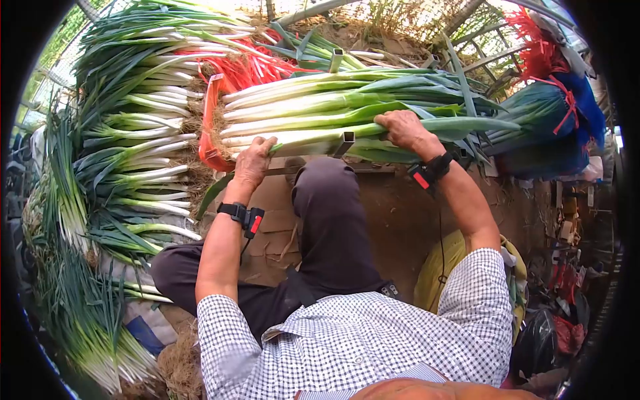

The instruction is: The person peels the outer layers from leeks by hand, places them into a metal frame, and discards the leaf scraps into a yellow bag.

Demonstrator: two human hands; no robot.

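A bundle of leeks (pixel 300 100) lies sideways in front of me, white ends to the left and green leaves to the right. Along its near side my left hand (pixel 253 163) is closed at the white part of a leek (pixel 313 139). My right hand (pixel 405 130) grips the same leek farther right, where it turns green. The fingers of both hands are partly hidden. An orange end piece (pixel 208 127) stands at the white ends, and a square metal post (pixel 345 143) rises between my hands.
More leeks (pixel 153 133) lie in a long row on the left, roots inward. Loose leeks (pixel 100 333) lie at the lower left. Red ties (pixel 260 67) rest behind the bundle. A tied leek bundle (pixel 540 110) is at the right, with a black plastic bag (pixel 537 340) below.
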